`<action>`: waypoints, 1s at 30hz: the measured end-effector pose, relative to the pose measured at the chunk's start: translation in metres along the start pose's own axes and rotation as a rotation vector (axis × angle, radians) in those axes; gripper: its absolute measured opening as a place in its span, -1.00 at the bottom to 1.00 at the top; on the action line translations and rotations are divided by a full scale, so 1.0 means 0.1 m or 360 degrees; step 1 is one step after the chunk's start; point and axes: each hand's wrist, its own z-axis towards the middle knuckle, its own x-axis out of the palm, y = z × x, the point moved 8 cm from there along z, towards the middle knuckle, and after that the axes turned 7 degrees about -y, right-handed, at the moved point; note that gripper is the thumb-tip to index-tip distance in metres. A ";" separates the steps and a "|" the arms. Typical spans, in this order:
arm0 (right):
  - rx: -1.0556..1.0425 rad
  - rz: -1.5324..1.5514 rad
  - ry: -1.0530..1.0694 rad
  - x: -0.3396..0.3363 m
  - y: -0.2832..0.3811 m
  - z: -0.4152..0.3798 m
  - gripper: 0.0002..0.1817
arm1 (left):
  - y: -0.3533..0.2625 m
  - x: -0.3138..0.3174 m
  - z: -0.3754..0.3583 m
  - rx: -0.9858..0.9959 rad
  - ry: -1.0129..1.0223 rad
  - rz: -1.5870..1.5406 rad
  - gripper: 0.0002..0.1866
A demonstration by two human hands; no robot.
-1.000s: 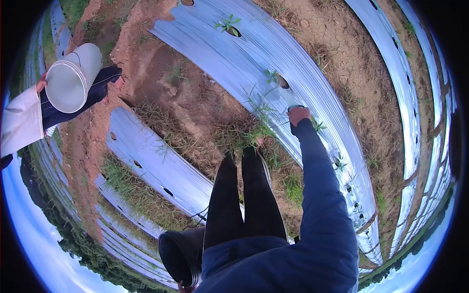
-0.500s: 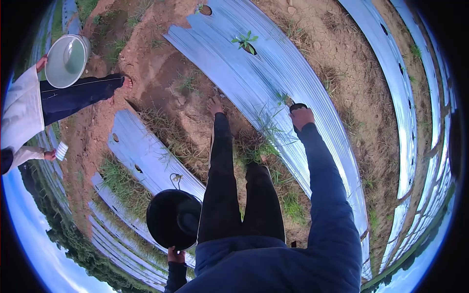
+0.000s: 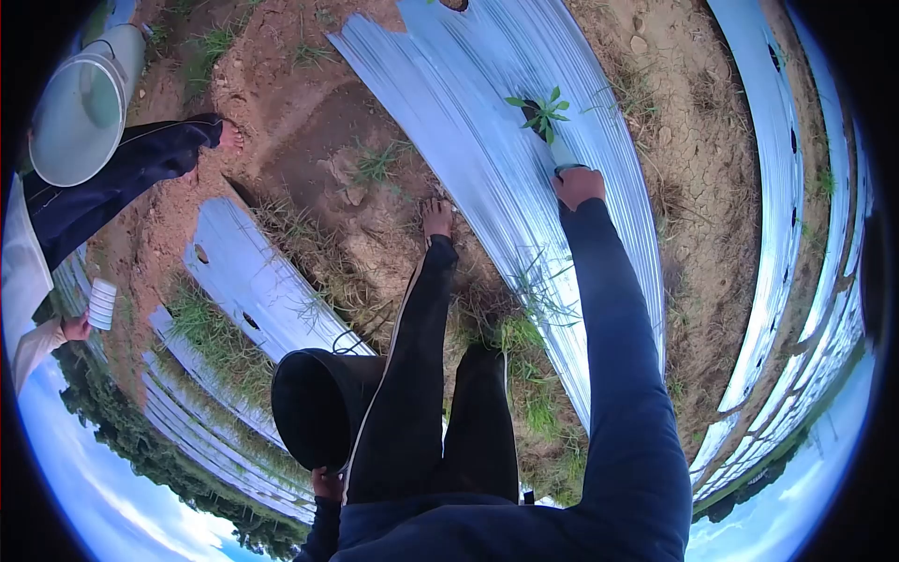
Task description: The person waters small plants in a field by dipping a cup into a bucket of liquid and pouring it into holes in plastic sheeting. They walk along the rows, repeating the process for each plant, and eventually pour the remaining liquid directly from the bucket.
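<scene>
My right hand (image 3: 578, 187) reaches out over the silvery plastic mulch (image 3: 487, 122), its fingers closed round a cup whose rim shows at the fingertips. Just beyond the cup a leafy green plant (image 3: 541, 114) grows from a dark hole in the plastic. Low on the left, my left hand (image 3: 327, 483) grips the edge of a black bucket (image 3: 314, 407), which is tipped beside my leg with its mouth facing left.
A person at the left, with dark trousers (image 3: 122, 173), holds a white cup (image 3: 101, 304) near a pale bucket (image 3: 80, 120). Bare soil (image 3: 702, 140), grass tufts (image 3: 375, 164) and more plastic-covered rows (image 3: 768, 234) lie around. My bare foot (image 3: 436, 217) is beside the mulch.
My right hand with the cup has come close to the leafy plant. My legs have stepped forward along the row. The person at the left appears nearer, and the black bucket has turned slightly.
</scene>
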 end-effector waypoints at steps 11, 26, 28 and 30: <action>-0.0324 -0.0107 -0.0169 -1.06 0.56 0.94 -0.58 | -0.51 1.02 -0.20 -0.0250 -0.0113 -0.0289 -0.72; -0.0351 -0.0312 -0.0015 -2.10 1.59 3.13 -0.45 | -0.20 1.26 -0.10 -0.0302 0.0066 -0.0675 -0.66; -0.0388 -0.0340 -0.0063 -2.26 1.66 3.12 -0.45 | -0.10 1.29 -0.16 -0.0331 0.0080 -0.0766 -0.64; -0.0402 -0.0359 -0.0104 -2.44 1.71 3.04 -0.44 | 0.01 1.28 -0.19 -0.0329 0.0079 -0.0825 -0.63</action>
